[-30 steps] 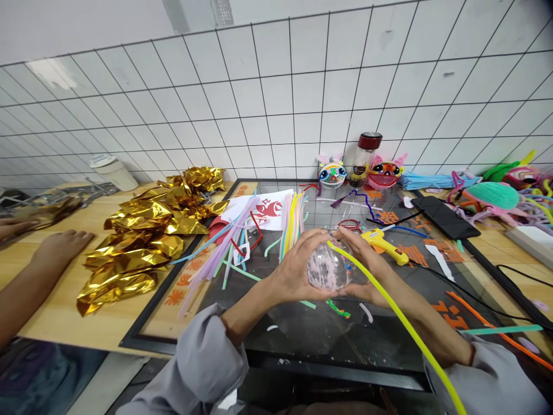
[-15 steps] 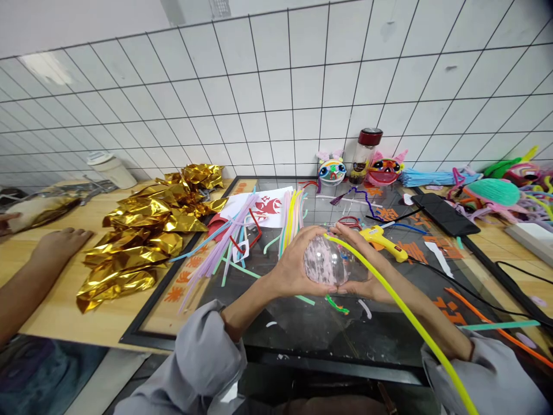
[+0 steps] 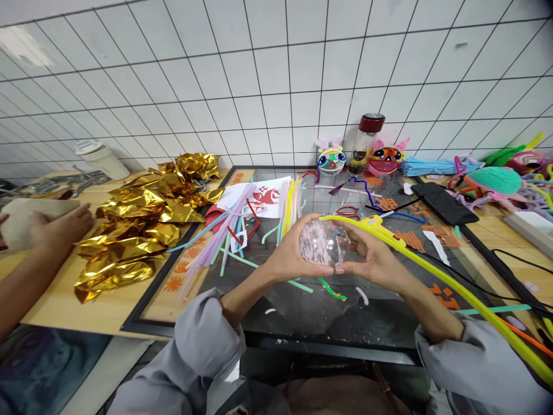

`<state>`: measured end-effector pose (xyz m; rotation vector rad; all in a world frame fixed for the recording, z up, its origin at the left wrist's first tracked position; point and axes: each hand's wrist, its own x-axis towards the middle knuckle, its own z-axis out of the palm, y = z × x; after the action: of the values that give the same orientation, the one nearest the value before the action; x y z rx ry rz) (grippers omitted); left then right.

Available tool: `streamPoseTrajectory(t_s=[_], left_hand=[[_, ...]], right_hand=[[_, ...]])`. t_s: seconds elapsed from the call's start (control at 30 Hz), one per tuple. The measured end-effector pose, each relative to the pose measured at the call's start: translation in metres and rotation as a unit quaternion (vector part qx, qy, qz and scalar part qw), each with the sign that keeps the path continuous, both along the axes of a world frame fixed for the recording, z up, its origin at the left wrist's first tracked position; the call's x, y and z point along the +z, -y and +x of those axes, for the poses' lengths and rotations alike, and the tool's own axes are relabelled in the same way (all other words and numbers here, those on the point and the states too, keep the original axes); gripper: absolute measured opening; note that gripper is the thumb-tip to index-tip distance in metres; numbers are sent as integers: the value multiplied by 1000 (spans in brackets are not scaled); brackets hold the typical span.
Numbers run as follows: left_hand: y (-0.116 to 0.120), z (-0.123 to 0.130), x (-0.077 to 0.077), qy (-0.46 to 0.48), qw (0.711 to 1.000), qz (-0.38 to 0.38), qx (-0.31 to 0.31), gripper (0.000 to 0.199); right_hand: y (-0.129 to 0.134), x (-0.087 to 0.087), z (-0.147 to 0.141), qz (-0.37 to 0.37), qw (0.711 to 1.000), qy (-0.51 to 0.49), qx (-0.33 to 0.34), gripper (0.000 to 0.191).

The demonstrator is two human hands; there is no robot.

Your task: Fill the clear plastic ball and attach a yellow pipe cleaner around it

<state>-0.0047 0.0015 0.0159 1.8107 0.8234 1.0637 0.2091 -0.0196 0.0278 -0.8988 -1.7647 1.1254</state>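
Between my two hands, above the dark glass-topped board, is a clear plastic ball (image 3: 322, 243) with pale pink fuzzy material showing on its left part. My left hand (image 3: 287, 251) wraps round its left side. My right hand (image 3: 374, 256) grips the right side, thumb at the bottom near the left thumb. A long yellow pipe cleaner (image 3: 449, 282) starts at the top of the ball and runs over my right hand and forearm to the lower right. Behind the right hand lies a yellow glue gun (image 3: 391, 235), partly covered.
Pastel pipe cleaners (image 3: 216, 236) and crumpled gold foil (image 3: 133, 225) lie left. Decorated balls (image 3: 330, 158) and a red-lidded bottle (image 3: 366, 141) stand by the tiled wall. A phone (image 3: 444, 202) is at right. At far left, another person's hands (image 3: 60, 227) hold a pale object.
The ball and both hands have shifted slightly up and left in view. The yellow pipe cleaner's free end has swung right. The other person's hand has moved from the table to the pale object.
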Motion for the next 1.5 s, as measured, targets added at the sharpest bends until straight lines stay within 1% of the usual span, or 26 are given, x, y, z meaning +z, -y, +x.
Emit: streamPoseTrajectory(t_s=[0.3, 0.53, 0.7, 0.87, 1.07, 1.27, 1.4, 1.5], left_hand=[[2, -1, 3, 26, 997, -66, -20, 112], [5, 2, 9, 20, 998, -55, 0, 104], [7, 1, 11, 12, 998, -57, 8, 102], [4, 1, 8, 24, 998, -55, 2, 96], [3, 2, 7, 44, 997, -58, 1, 90], [3, 1, 8, 36, 998, -50, 12, 89], [5, 1, 8, 30, 998, -43, 17, 89], [5, 2, 9, 32, 999, -38, 17, 90]], right_hand=[[0, 3, -1, -30, 1000, -5, -1, 84], [1, -1, -1, -16, 1000, 12, -16, 80], [2, -4, -2, 16, 1000, 19, -16, 78], [1, -6, -1, 65, 996, 51, -23, 71], [1, -6, -1, 64, 995, 72, -33, 85], [0, -4, 1, 128, 985, 111, -38, 84], [-1, -5, 3, 130, 982, 135, -38, 87], [-1, -6, 5, 127, 983, 130, -25, 87]])
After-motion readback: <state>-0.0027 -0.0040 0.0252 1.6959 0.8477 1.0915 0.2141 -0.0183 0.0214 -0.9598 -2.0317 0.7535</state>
